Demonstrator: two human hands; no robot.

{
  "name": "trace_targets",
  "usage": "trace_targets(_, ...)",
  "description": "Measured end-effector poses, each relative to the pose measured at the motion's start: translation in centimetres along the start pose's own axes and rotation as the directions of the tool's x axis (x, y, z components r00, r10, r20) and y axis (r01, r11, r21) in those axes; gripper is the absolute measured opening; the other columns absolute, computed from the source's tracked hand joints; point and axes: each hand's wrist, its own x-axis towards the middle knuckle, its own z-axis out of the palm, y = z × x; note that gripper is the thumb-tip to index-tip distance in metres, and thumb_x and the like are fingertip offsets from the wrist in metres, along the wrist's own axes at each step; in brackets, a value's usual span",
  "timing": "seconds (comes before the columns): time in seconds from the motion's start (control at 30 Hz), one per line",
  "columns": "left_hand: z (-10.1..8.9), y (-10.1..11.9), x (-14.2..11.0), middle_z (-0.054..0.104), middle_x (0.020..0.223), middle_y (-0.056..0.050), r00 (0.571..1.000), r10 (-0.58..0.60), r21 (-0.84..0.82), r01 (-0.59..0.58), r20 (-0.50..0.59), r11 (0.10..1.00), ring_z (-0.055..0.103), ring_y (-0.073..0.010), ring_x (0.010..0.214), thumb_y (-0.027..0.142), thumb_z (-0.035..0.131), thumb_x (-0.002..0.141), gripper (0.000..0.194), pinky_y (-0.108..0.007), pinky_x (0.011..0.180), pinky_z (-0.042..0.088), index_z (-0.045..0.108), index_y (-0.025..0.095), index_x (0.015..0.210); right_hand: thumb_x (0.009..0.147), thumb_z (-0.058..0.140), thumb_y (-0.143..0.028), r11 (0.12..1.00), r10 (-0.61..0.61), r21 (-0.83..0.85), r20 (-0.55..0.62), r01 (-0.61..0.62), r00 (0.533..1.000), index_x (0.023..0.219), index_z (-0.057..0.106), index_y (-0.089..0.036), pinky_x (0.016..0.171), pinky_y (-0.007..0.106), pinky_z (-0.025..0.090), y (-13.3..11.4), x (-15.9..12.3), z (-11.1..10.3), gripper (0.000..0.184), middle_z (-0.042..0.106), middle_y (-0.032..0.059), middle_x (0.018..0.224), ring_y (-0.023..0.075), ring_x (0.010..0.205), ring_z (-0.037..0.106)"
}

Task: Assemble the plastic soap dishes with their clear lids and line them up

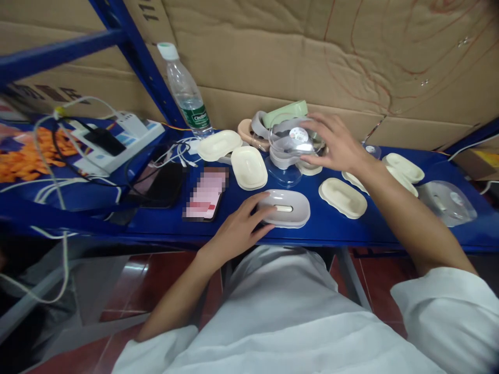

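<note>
My left hand rests at the left end of a pale grey oval dish near the table's front edge, its fingers holding the rim. One fingertip lies by a small cream bar in the middle of that dish. Over the pile at the back, my right hand grips a clear domed plastic lid with a round sticker. Beneath and behind the lid are a light green piece and a peach one; the lid partly hides them. Cream oval dishes lie around both hands.
At left stand a water bottle, a phone, a power strip with tangled cables and orange pieces. Another clear lid lies at right. A blue shelf post rises at left, with cardboard behind.
</note>
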Motion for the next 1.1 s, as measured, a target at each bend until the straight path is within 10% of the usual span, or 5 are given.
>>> trace_targets(0.33,0.2,-0.4,0.0,0.041,0.165,-0.013,0.981,-0.175,-0.215,0.153,-0.086,0.965,0.052,-0.0331,0.150,0.034,0.083,0.092,0.091,-0.051,0.120,0.053,0.030,0.038,0.166,0.100,0.067,-0.055,0.964,0.104,0.224,0.165,-0.140,0.981,0.160,0.051,-0.031,0.118,0.055,0.048,-10.7,-10.3,2.5,0.066,0.048,0.0129,0.166,0.0351,0.147,0.053)
trace_targets(1.1,-0.1,-0.8,0.1,0.057,0.150,-0.011,0.988,-0.153,-0.189,0.148,-0.014,0.971,0.058,-0.0289,0.142,0.032,0.079,0.095,0.061,-0.050,0.122,0.048,0.049,0.030,0.149,0.099,0.071,-0.050,0.985,0.071,0.143,0.202,-0.101,0.977,0.168,0.037,-0.035,0.121,0.060,0.047,-11.7,-10.3,4.2,0.078,0.034,0.0136,0.174,0.0388,0.153,0.046)
